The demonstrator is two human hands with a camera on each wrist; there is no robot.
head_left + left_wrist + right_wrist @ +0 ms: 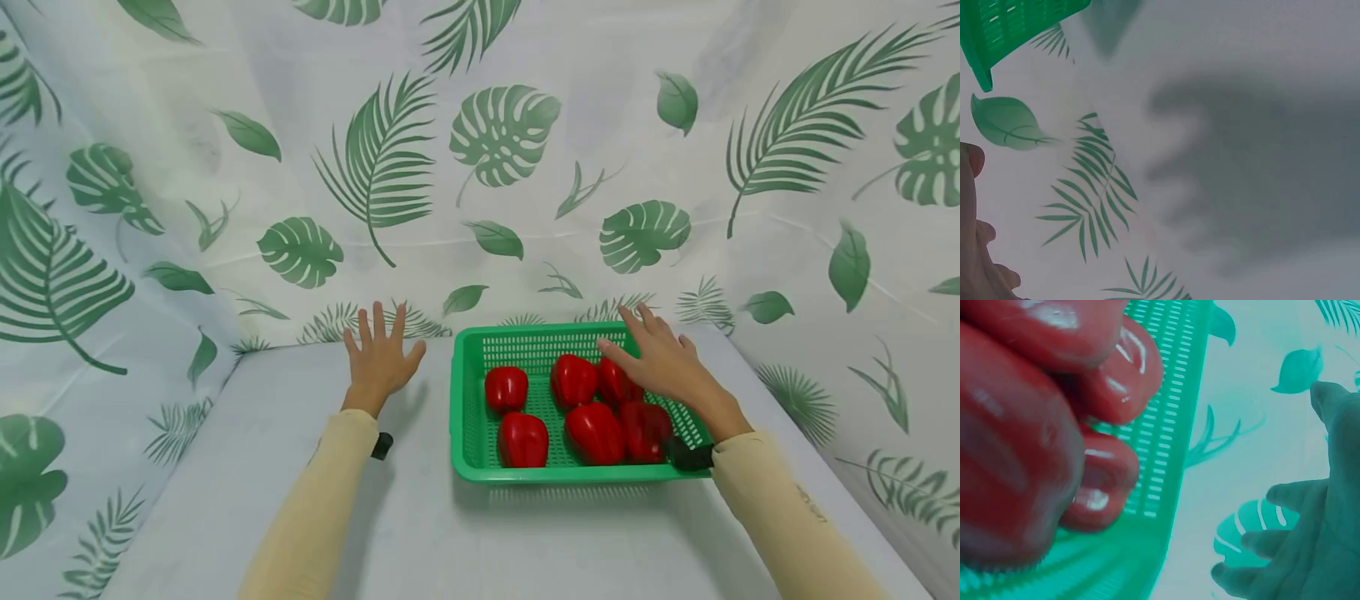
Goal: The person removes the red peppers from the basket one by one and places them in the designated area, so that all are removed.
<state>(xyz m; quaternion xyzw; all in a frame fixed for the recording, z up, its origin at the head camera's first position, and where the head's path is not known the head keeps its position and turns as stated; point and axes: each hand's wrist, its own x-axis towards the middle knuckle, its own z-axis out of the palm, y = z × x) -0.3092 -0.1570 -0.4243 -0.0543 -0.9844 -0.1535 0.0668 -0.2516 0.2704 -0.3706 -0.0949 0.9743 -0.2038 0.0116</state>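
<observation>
Several red bell peppers (593, 433) lie in a green plastic basket (467, 400), spread over its floor and closer together on the right. My left hand (378, 358) is raised left of the basket with fingers spread, holding nothing; in the left wrist view its fingertips (985, 232) show at the left edge. Above the basket's right side my right hand (663, 358) hovers, fingers extended and grasping nothing, and it partly covers a pepper in the head view. The right wrist view has the hand (1310, 531) at the right, apart from glossy peppers (1100, 481) at the left.
The basket stands on a white table (300, 467), right of its middle. A white sheet (525, 283) with green leaf prints hangs behind and on both sides. Black wrist devices (382, 446) are worn at both cuffs. My left arm casts a shadow on the table.
</observation>
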